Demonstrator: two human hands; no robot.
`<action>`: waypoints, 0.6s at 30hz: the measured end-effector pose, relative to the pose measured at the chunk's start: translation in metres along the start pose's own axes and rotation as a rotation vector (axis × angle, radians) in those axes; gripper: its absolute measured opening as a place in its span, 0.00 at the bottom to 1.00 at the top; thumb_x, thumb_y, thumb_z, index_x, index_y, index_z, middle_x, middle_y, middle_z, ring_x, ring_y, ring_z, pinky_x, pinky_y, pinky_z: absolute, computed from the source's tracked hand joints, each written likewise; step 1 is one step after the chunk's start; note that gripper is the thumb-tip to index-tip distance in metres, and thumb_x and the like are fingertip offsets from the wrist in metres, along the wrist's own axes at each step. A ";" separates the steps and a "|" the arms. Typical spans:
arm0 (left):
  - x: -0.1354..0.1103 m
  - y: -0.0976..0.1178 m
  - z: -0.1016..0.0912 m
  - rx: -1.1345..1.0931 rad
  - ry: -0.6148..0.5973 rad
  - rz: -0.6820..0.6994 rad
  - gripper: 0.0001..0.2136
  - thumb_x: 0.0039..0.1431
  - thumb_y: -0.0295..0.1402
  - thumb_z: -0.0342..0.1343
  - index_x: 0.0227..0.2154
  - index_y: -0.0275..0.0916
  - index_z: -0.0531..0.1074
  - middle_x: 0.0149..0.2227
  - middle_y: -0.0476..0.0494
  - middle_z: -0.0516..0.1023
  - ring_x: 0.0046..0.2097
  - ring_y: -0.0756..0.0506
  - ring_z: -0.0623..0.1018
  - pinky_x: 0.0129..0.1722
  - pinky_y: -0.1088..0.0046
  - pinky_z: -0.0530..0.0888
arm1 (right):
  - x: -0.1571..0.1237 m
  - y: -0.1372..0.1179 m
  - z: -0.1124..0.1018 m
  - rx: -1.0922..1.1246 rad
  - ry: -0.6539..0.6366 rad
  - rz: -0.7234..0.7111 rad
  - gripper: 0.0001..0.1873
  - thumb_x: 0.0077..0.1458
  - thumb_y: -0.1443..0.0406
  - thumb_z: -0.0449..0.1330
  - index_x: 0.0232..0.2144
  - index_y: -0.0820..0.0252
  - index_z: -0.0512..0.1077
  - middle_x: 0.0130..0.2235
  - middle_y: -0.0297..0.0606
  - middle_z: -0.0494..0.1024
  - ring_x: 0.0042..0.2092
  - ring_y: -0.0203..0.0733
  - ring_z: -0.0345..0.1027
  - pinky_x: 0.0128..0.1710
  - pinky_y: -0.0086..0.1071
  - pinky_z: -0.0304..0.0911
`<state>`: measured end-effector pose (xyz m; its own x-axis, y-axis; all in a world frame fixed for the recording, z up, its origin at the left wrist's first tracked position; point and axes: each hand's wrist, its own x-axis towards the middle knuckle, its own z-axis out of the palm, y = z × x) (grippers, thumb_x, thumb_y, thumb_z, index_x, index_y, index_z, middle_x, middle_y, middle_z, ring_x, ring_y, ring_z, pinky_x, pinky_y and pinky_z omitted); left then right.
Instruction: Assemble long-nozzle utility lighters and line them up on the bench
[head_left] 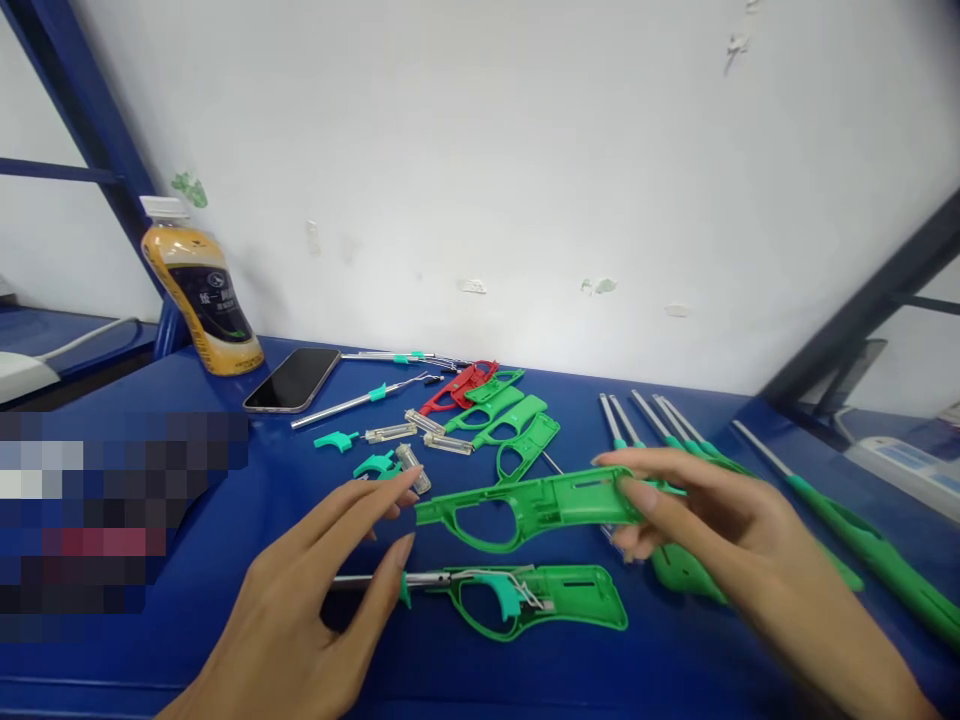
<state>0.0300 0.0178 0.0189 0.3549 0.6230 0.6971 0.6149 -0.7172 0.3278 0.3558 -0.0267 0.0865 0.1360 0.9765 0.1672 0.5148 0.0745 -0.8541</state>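
Observation:
My right hand [720, 530] pinches the right end of a green plastic handle shell [525, 505] and holds it a little above the blue table [187, 620]. My left hand [315, 600] reaches in with fingers stretched out, fingertips just beside the shell's left tip. Its middle finger rests on the metal rod of a second green handle half [547, 600], which lies flat below with a teal trigger and wire parts fitted inside.
Several green and one red handle shells [495, 410] lie farther back, with small metal tubes, teal triggers [337, 439] and rods. Long green-handled rods [870, 545] lie at the right. A phone [294, 380] and a yellow bottle [202, 300] stand back left by the white wall.

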 end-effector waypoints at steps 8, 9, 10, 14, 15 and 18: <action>0.007 0.001 0.004 -0.016 0.000 0.072 0.11 0.81 0.38 0.56 0.59 0.50 0.78 0.51 0.53 0.85 0.50 0.52 0.87 0.58 0.82 0.78 | -0.004 0.012 0.011 0.034 0.032 0.028 0.27 0.58 0.37 0.68 0.48 0.45 0.87 0.28 0.40 0.84 0.27 0.52 0.82 0.27 0.42 0.81; 0.008 0.001 0.004 -0.031 0.005 0.086 0.10 0.80 0.36 0.56 0.56 0.50 0.79 0.49 0.53 0.85 0.48 0.52 0.87 0.56 0.82 0.79 | -0.003 0.012 0.011 0.021 0.011 0.027 0.27 0.59 0.37 0.68 0.48 0.45 0.87 0.28 0.39 0.84 0.27 0.52 0.82 0.27 0.41 0.81; 0.010 0.001 0.004 -0.052 0.004 0.102 0.09 0.80 0.34 0.55 0.54 0.49 0.79 0.47 0.53 0.86 0.46 0.52 0.87 0.53 0.82 0.80 | -0.001 0.011 0.012 0.005 -0.014 0.021 0.26 0.60 0.38 0.68 0.48 0.46 0.87 0.27 0.39 0.84 0.27 0.51 0.82 0.27 0.41 0.80; 0.015 0.003 0.003 -0.100 -0.002 0.139 0.09 0.79 0.29 0.55 0.48 0.46 0.81 0.42 0.52 0.86 0.42 0.51 0.86 0.47 0.80 0.81 | 0.010 0.011 0.015 -0.162 -0.162 -0.066 0.26 0.69 0.41 0.60 0.52 0.47 0.85 0.25 0.36 0.83 0.25 0.48 0.81 0.26 0.38 0.79; 0.016 0.003 0.004 -0.100 -0.006 0.134 0.09 0.79 0.30 0.55 0.48 0.46 0.81 0.42 0.52 0.86 0.42 0.51 0.86 0.46 0.79 0.81 | 0.014 0.011 0.016 -0.218 -0.194 -0.094 0.26 0.71 0.43 0.57 0.54 0.48 0.84 0.25 0.36 0.83 0.24 0.47 0.81 0.24 0.37 0.78; 0.017 0.004 0.005 -0.100 -0.033 0.132 0.10 0.79 0.30 0.55 0.48 0.46 0.82 0.43 0.51 0.86 0.42 0.50 0.86 0.47 0.78 0.81 | 0.024 0.011 0.014 -0.372 -0.236 -0.166 0.22 0.74 0.48 0.55 0.54 0.48 0.84 0.27 0.35 0.84 0.22 0.43 0.78 0.20 0.35 0.71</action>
<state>0.0421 0.0270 0.0286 0.4519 0.5303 0.7173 0.4889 -0.8198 0.2981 0.3529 0.0002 0.0740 -0.1479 0.9800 0.1329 0.7876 0.1980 -0.5835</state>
